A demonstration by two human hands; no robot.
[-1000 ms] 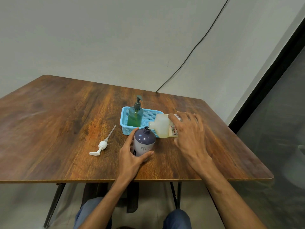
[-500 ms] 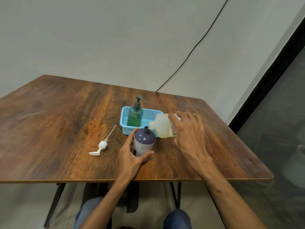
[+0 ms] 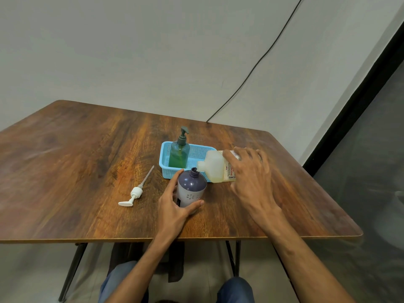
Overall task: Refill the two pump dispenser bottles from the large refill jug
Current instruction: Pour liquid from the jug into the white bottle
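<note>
A purple bottle [image 3: 192, 187] with its pump off stands upright near the table's front middle, and my left hand [image 3: 175, 206] is wrapped around its lower body. My right hand [image 3: 251, 176] grips a translucent white refill jug [image 3: 213, 166] tipped on its side, its spout touching the purple bottle's open neck. Yellowish liquid lies along the jug's lower side. A green pump bottle [image 3: 179, 153] with a dark pump stands in a blue basket [image 3: 197, 153] just behind. The white pump head [image 3: 134, 193] with its long tube lies on the table to the left.
The wooden table [image 3: 76, 171] is broad, with its front edge close to my body and its right corner rounded. A black cable [image 3: 262, 55] runs down the wall behind. A dark glass panel [image 3: 376, 149] stands to the right.
</note>
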